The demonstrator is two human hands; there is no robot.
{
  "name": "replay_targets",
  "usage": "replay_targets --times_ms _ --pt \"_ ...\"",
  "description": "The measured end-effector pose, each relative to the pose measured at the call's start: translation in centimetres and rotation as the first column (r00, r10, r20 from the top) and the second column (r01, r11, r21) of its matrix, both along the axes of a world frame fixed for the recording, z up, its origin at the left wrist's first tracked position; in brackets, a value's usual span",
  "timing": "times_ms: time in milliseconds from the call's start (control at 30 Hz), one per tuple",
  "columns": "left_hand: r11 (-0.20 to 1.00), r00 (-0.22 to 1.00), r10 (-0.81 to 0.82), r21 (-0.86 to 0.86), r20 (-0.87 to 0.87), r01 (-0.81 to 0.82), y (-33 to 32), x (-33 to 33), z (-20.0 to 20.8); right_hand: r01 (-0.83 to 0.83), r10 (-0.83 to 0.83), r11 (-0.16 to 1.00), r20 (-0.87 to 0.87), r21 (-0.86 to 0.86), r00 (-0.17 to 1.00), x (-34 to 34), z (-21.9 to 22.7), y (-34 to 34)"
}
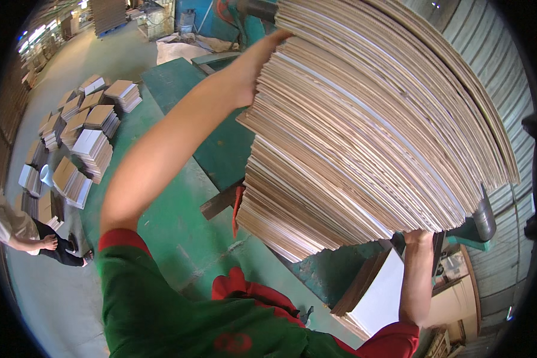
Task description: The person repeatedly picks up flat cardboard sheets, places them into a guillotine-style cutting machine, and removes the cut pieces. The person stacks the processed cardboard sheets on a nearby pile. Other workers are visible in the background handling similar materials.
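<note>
A tall stack of cardboard sheets (364, 137), brown with a few white layers, fills the upper right in front of me. Its edges face me and fan slightly. My left hand (268, 62) grips the stack's far left side, the arm stretched out and most fingers hidden behind the sheets. Down at the near right edge, my right hand (419, 237) holds the stack from below, its fingers tucked out of sight. Beneath the stack, part of a green machine (218, 143) shows, with a dark bar (221, 201) and a red piece (237, 212) beside the sheets.
Several bundles of cardboard (89, 143) stand on the floor at the left, near another person (27, 230). A pile with a white top sheet (376, 298) lies below my right arm. A rounded metal bar end (484, 221) juts out right of the stack, before a corrugated wall (501, 89).
</note>
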State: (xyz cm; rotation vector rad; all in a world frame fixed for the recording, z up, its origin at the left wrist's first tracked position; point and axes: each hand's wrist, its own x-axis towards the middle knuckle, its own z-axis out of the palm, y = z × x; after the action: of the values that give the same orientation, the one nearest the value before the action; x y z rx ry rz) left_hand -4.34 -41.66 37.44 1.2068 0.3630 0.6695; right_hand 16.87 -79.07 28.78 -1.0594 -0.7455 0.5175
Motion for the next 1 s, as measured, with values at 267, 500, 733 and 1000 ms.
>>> replay_targets --times_ms 267,500,733,1000 --pt "0.995 0.938 -0.083 -0.025 0.337 0.097 -3.5 -2.6 -4.8 0.358 -0.314 0.918 -0.233 0.173 0.920 -1.4 -4.8 0.9" --pt "0.983 0.947 0.101 0.115 0.306 -0.142 -5.0 -0.6 -5.3 0.496 -0.465 0.868 -0.310 0.024 0.829 0.0 -4.0 0.5" --pt "0.806 0.776 0.166 0.370 0.608 -0.463 -3.1 -2.9 2.8 0.499 -0.616 0.743 0.163 0.446 0.771 -3.3 7.0 0.9" --pt "0.558 0.744 0.078 0.589 0.663 -0.584 -5.2 0.6 6.1 0.461 -0.619 0.776 0.661 0.430 0.425 -5.8 13.3 5.5"
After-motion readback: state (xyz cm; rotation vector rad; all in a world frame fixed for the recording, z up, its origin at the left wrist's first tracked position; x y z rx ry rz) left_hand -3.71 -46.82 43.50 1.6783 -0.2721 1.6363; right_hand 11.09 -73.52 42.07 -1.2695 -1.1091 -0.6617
